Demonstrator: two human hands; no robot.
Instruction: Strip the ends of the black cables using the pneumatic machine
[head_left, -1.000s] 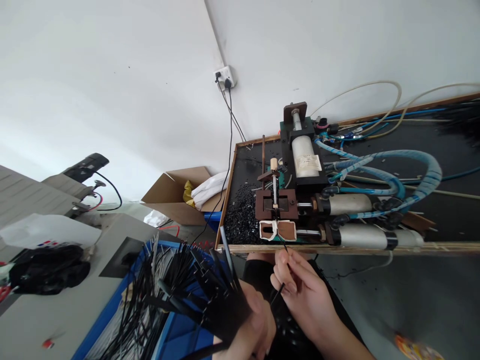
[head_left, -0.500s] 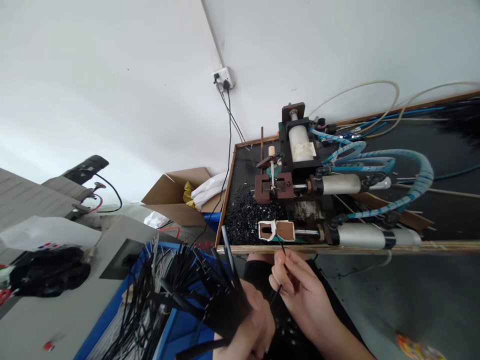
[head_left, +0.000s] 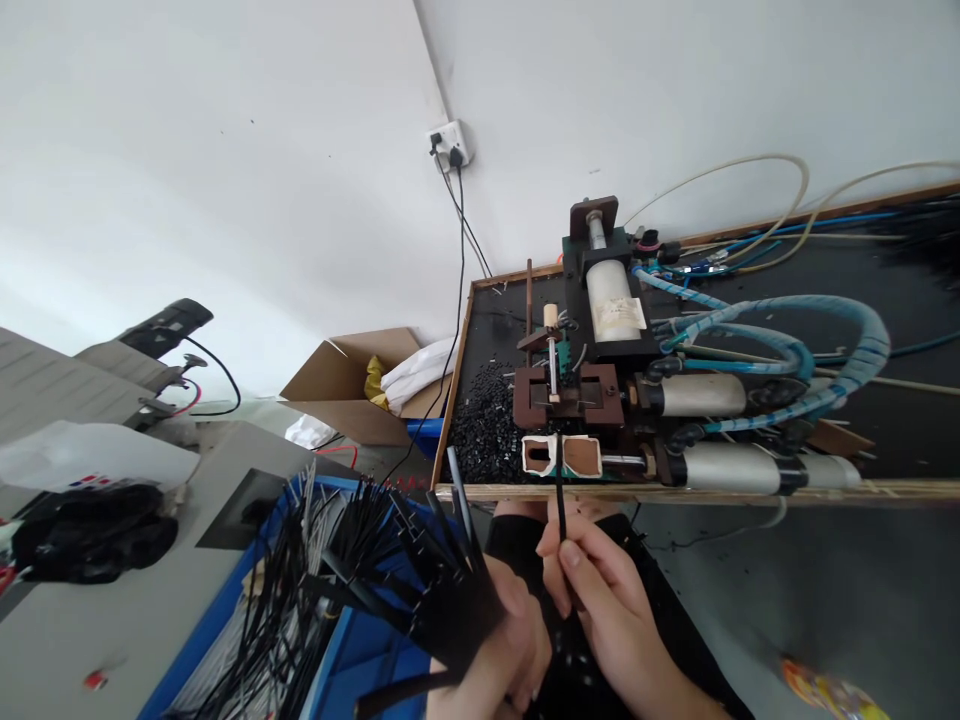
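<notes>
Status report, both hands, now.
Left hand gripping bundle of black strips. Right hand pinching single black strip, tip at machine's white-edged slot. Nothing between.

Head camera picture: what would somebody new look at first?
Probably the big fan of thin black wires bunched in the left hand at the bottom. Next, the right hand pinching one black wire that points up into the small machine at the table's front edge. Behind that, fat blue hoses loop across the black tabletop.
</notes>
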